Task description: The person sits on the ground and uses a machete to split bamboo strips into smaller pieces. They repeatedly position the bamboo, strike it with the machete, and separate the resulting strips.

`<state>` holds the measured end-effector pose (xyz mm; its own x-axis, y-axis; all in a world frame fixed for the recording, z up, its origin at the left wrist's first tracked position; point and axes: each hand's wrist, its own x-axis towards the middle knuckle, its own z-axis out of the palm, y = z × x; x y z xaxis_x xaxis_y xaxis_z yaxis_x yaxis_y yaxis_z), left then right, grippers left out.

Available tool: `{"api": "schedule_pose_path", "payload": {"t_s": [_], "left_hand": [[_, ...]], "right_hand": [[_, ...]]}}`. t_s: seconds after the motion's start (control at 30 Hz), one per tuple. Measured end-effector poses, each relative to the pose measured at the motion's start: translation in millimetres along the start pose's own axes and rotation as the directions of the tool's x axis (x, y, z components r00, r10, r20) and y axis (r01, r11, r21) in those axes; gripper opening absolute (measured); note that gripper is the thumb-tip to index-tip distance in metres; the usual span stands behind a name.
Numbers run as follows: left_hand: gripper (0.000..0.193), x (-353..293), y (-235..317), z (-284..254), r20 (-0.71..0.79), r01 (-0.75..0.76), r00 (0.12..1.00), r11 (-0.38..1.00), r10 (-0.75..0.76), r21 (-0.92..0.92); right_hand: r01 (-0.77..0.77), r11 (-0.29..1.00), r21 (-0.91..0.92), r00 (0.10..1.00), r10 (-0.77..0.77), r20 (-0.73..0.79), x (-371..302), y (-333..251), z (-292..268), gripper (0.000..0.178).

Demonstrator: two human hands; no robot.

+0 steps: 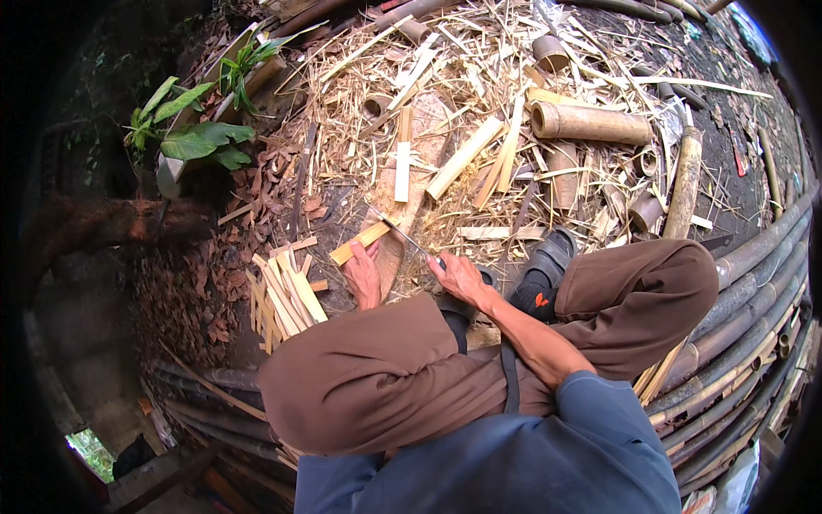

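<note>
1. Bamboo strip (363, 241) slants in front of the person, its right end meeting the knife (406, 236).
2. Fingers of the left hand (363, 276) are closed on the strip's near edge.
3. The right hand (458, 278) is wrapped round the knife's handle, blade pointing up and left; the hands are near but apart.
4. Sticks (289, 295) lie heaped just left of the left hand.
5. Beyond the right foot, a thick tube (591, 124) lies among shavings (334, 128).
</note>
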<state>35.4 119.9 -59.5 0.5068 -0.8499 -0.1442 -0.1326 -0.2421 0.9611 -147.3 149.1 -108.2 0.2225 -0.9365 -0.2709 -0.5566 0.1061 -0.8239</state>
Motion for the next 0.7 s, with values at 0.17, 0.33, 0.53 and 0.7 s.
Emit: {"api": "schedule_pose_path", "payload": {"t_s": [0.17,0.33,0.53,0.7], "left_hand": [[0.054,18,2,-9,0.019,0.103,0.995,0.995,-0.103,-0.007],[0.052,21,-20,-21,0.015,0.087,0.996,0.992,-0.086,-0.087],[0.050,18,8,9,0.051,0.007,0.999,0.998,-0.010,0.064],[0.032,51,-61,2,0.112,-0.288,0.955,0.951,0.276,0.113]], "right_hand": [[0.076,0.996,0.051,0.995,-0.079,0.057,-10,-26,-5,0.046],[-0.053,0.999,-0.001,0.993,0.053,0.105,-3,-8,-2,0.049],[-0.150,0.983,-0.107,0.984,0.159,0.081,6,12,-16,0.054],[-0.162,0.977,0.138,0.986,0.154,0.066,-7,0,4,0.054]]}}
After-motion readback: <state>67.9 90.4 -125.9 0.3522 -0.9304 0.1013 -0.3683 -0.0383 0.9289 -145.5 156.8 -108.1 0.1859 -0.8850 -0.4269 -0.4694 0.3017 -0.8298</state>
